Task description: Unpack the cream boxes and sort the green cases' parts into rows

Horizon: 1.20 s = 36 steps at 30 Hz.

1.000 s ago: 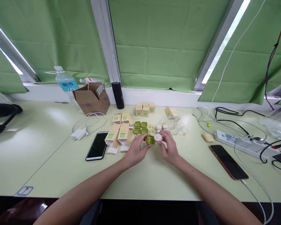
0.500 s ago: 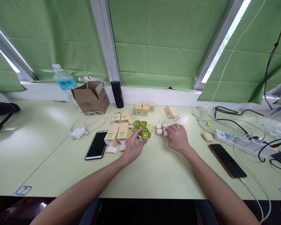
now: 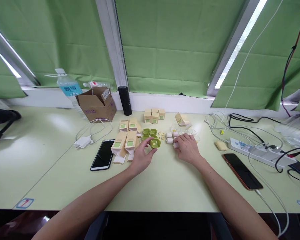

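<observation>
My left hand [image 3: 143, 155] pinches a small olive-green square cup [image 3: 155, 143] by its left side, its open top facing me. Just behind it sit several like green cups [image 3: 153, 132] in a cluster. My right hand [image 3: 188, 148] is closed with curled fingers on a small white cylinder-like piece [image 3: 175, 145], partly covered by the fingertips. Other white pieces [image 3: 169, 140] stand to the left of those fingers. Between the hands lie several tiny yellow pieces [image 3: 161, 136]. Clear plastic bits [image 3: 193, 132] rest behind my right hand.
Cream cartons [image 3: 131, 141] with green labels lie left of the cups, and more small boxes [image 3: 154, 117] stand behind. Phones [image 3: 103, 155] flank the work area. A power strip [image 3: 250, 149] with tangled cables is at right; a cardboard box [image 3: 97, 106] stands at back left.
My right hand has shifted slightly left and down with the white piece, its fingers now lower over it. My left hand keeps the green cup almost in the same place.
</observation>
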Tool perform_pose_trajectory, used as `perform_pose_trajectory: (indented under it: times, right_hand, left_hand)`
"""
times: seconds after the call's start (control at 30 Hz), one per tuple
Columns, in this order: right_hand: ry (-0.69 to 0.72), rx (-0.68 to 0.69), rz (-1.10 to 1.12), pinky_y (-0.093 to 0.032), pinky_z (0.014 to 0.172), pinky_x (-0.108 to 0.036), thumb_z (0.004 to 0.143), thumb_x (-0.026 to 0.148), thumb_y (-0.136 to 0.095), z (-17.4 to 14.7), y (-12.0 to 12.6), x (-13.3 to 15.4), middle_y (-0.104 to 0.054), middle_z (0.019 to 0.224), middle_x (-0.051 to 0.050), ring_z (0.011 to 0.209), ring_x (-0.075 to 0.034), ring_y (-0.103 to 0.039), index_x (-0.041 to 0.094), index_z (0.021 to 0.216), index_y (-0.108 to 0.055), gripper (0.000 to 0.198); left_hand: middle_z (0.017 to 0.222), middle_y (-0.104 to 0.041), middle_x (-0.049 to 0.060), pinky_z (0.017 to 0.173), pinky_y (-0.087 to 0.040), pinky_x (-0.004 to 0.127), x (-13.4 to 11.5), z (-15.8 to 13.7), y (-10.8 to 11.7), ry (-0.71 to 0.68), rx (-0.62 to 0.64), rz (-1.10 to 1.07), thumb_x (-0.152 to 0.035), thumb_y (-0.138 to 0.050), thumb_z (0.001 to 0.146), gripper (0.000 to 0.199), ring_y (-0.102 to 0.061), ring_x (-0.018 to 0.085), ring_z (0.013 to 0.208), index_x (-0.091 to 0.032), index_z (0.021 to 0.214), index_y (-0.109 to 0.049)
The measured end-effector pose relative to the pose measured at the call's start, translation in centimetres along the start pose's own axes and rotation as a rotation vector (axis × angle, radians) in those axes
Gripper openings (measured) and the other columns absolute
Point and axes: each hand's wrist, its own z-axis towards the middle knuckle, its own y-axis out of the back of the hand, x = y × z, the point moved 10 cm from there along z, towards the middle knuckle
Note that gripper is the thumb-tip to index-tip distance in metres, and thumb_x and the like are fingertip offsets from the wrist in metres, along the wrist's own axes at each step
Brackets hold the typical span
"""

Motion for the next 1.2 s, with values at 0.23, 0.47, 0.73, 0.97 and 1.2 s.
perform_pose_trajectory:
  times: [0.23, 0.47, 0.73, 0.97, 1.2]
  right_hand:
    - [-0.003, 0.003, 0.001, -0.033, 0.083, -0.039, 0.073, 0.017, -0.067, 0.0, 0.3, 0.0, -0.068, 0.106, -0.011, 0.099, -0.028, -0.054, 0.017, 0.104, -0.064, 0.031]
    - [0.089, -0.279, 0.191, -0.041, 0.081, -0.042, 0.081, 0.023, -0.063, -0.8, 3.5, 1.4, -0.067, 0.101, -0.011, 0.095, -0.029, -0.058, 0.018, 0.102, -0.062, 0.022]
    - [0.237, -0.375, 0.578, -0.054, 0.103, -0.053, 0.094, 0.027, -0.059, -2.8, 4.2, 7.0, -0.059, 0.14, -0.016, 0.129, -0.032, -0.058, 0.024, 0.153, -0.036, 0.064]
    - [0.172, -0.402, 0.744, -0.062, 0.09, -0.049, 0.095, 0.024, -0.061, -2.7, 3.8, 6.3, -0.065, 0.127, -0.014, 0.117, -0.029, -0.065, 0.03, 0.146, -0.046, 0.054]
    - [0.115, -0.478, 0.814, -0.062, 0.087, -0.046, 0.094, 0.027, -0.063, -3.1, 4.1, 5.7, -0.069, 0.123, -0.012, 0.112, -0.029, -0.068, 0.029, 0.14, -0.051, 0.048]
  left_hand:
    - [0.115, -0.071, 0.006, 0.093, -0.052, 0.036, -0.2, 0.0, -0.1, 0.009, 0.017, 0.0, -0.029, -0.069, 0.085, 0.044, -0.063, 0.021, 0.1, -0.023, 0.128, -0.062]
    - [0.112, -0.071, 0.004, 0.094, -0.054, 0.037, -0.1, -0.1, -0.6, -0.023, 0.051, -0.046, -0.028, -0.07, 0.085, 0.045, -0.065, 0.021, 0.1, -0.025, 0.129, -0.063]
    - [0.13, -0.07, 0.008, 0.102, -0.055, 0.041, -1.3, -1.0, -2.6, -0.098, 0.235, -0.226, -0.027, -0.067, 0.087, 0.05, -0.067, 0.023, 0.113, -0.025, 0.137, -0.061]
    - [0.13, -0.068, 0.014, 0.101, -0.056, 0.041, -2.1, -1.5, -3.3, -0.053, 0.36, -0.516, -0.039, -0.066, 0.092, 0.054, -0.068, 0.025, 0.117, -0.02, 0.141, -0.054]
    - [0.095, -0.076, 0.01, 0.087, -0.062, 0.042, -0.4, -0.9, -3.6, 0.155, 0.32, -0.747, -0.053, -0.076, 0.083, 0.048, -0.075, 0.023, 0.088, -0.018, 0.112, -0.059]
